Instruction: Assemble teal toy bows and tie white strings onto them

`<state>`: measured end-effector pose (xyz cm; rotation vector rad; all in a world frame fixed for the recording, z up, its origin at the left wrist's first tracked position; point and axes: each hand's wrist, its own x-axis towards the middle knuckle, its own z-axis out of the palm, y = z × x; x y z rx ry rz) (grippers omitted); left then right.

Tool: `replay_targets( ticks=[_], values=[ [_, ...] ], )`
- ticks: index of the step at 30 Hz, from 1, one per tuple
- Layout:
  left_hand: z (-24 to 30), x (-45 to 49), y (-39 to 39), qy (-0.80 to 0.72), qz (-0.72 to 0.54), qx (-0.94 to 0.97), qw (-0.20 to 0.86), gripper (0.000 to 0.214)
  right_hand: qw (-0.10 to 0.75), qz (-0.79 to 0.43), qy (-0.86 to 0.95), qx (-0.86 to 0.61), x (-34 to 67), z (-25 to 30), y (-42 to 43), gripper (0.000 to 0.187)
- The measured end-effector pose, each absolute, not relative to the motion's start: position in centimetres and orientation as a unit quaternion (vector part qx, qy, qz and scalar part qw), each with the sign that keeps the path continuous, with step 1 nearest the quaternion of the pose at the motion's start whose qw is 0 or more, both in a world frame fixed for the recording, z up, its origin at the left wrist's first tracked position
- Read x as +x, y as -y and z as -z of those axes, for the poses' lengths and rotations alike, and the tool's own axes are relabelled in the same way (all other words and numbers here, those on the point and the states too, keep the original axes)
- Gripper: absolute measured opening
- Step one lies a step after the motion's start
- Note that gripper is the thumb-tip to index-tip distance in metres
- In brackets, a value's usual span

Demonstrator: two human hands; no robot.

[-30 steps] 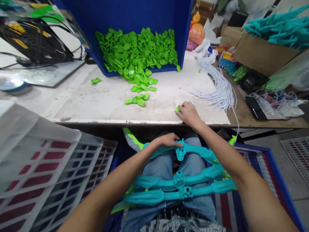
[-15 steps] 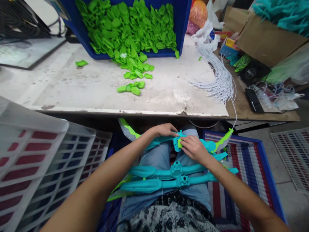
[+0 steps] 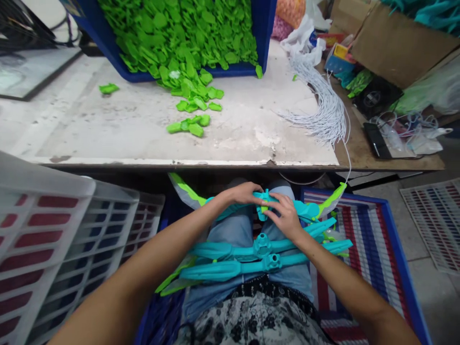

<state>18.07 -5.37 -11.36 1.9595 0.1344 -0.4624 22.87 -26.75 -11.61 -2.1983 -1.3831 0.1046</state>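
Across my knees lies a turquoise toy bow point(image 3: 307, 209) with green and grey tips, a white cord running from its right tip. My left hand point(image 3: 247, 193) is closed on the bow just left of its middle block. My right hand point(image 3: 286, 215) pinches at the block from the right, its fingers on a small green piece point(image 3: 264, 209) set in it. How far in that piece sits is hidden by the fingers. Nearer my body, two similar turquoise bow bodies point(image 3: 212, 272) rest side by side on my lap, each with a round hole in its middle.
A blue bin point(image 3: 266, 43) of green pieces stands tipped on the white table point(image 3: 233, 139), with several pieces spilled before it. To the right lie a bundle of white cords point(image 3: 328, 115) and a cardboard box point(image 3: 398, 52). White plastic baskets point(image 3: 68, 235) stand left; a blue-rimmed crate point(image 3: 398, 258) sits right.
My right hand's fingers have lifted and spread over the middle block, and my left fingers have reached further onto it. The block has turned slightly. The whole view has shifted a little.
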Motion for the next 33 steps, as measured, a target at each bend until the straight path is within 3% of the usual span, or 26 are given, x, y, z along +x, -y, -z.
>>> replay_targets(
  ticks=[4, 10, 18, 22, 26, 29, 31, 33],
  values=[
    [11.1, 18.1, 5.8, -0.061, 0.199, 0.832, 0.515, 0.053, 0.222, -0.085, 0.451, -0.86, 23.2, 11.6, 26.0, 0.054],
    [10.8, 18.0, 6.0, -0.063, 0.193, 0.846, 0.493, 0.042, 0.095, -0.125, 0.473, -0.867, 23.2, 10.4, 24.9, 0.062],
    [10.6, 17.5, 6.3, -0.078, 0.174, 0.85, 0.491, 0.06, 0.12, -0.14, 0.445, -0.876, 22.9, 10.4, 24.3, 0.064],
    [10.2, 16.6, 5.6, -0.112, 0.189, 0.849, 0.481, 0.07, 0.152, -0.053, 0.474, -0.866, 23.2, 9.4, 27.7, 0.062],
    [10.5, 16.0, 5.3, -0.12, 0.154, 0.911, 0.364, 0.069, 0.059, -0.058, 0.445, -0.892, 22.3, 8.1, 33.5, 0.036],
    [10.9, 15.8, 6.8, -0.086, 0.07, 0.969, 0.222, 0.066, -0.005, -0.129, 0.426, -0.895, 20.5, 7.5, 36.6, 0.037],
    [11.0, 15.7, 8.3, -0.052, 0.041, 0.986, 0.153, 0.066, -0.014, -0.201, 0.429, -0.881, 19.4, 7.2, 37.8, 0.037],
    [11.0, 15.5, 9.7, -0.031, 0.037, 0.994, 0.103, 0.065, 0.029, -0.278, 0.438, -0.854, 19.5, 6.8, 38.6, 0.033]
  ],
)
